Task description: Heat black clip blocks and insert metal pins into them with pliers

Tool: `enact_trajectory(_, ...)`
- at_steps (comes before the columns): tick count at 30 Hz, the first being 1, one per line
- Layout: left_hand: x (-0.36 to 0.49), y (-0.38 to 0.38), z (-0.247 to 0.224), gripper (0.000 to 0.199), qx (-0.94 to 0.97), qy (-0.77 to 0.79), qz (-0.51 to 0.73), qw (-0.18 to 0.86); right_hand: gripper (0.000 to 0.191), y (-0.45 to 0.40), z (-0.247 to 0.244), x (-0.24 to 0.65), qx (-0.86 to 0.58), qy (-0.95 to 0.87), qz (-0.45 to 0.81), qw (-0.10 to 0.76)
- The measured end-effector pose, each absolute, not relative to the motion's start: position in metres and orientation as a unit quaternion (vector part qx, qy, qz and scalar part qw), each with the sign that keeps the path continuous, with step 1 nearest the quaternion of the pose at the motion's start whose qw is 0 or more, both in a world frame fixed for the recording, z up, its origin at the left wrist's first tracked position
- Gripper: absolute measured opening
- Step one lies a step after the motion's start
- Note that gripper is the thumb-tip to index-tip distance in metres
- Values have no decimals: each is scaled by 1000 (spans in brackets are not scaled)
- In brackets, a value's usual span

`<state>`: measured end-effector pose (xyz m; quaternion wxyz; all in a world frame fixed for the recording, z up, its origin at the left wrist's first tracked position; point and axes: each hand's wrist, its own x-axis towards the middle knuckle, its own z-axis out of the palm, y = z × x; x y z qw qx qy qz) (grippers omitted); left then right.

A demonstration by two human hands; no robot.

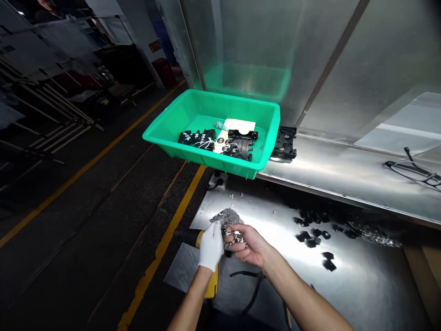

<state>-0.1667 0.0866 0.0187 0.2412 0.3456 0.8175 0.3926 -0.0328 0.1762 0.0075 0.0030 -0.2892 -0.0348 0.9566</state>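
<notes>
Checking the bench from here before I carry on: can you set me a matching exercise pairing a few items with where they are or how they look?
Column 1
1. Left hand
2. Right hand
3. Black slotted plate
4. Small black pieces

Column 2
A. On the steel shelf beside the green plastic tray
B. In a white glove
C. Bare, curled around shiny metal parts
D. Scattered on the steel bench top

Right pairs: 1-B, 2-C, 3-A, 4-D
</notes>
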Motion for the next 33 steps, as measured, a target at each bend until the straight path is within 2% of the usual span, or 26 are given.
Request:
enact_trajectory(3, -165, 84, 17, 42, 351, 807, 397, 262, 24, 166, 4, -57, -361, -50, 931, 17)
enact_trajectory(9, -167, 76, 10, 41, 346, 806, 404, 261, 29, 168, -1, -87, -466, -138, 867, 112)
enact_trajectory(15, -171, 71, 2, 43, 340, 808, 400, 266, 30, 154, 15, -82, -472, -310, 818, 112)
enact_trajectory(18, -173, 71, 4, 43, 330, 808, 406, 271, 28, 164, 12, -48, -501, -436, 738, 119)
enact_trajectory(22, -175, 70, 14, 44, 308, 810, 408, 287, 34, 206, -13, 25, -597, -577, 539, 143)
enact_trajectory(24, -174, 70, 19, 43, 299, 814, 403, 293, 37, 227, -33, 57, -633, -623, 443, 127)
enact_trajectory(27, -171, 70, 26, 43, 288, 821, 395, 295, 32, 245, -65, 81, -632, -682, 361, 78)
enact_trajectory(30, -167, 71, 30, 44, 281, 828, 389, 290, 27, 254, -88, 74, -598, -736, 314, 42)
enact_trajectory(33, -165, 73, 32, 46, 278, 832, 385, 286, 30, 269, -100, 46, -555, -784, 277, 24)
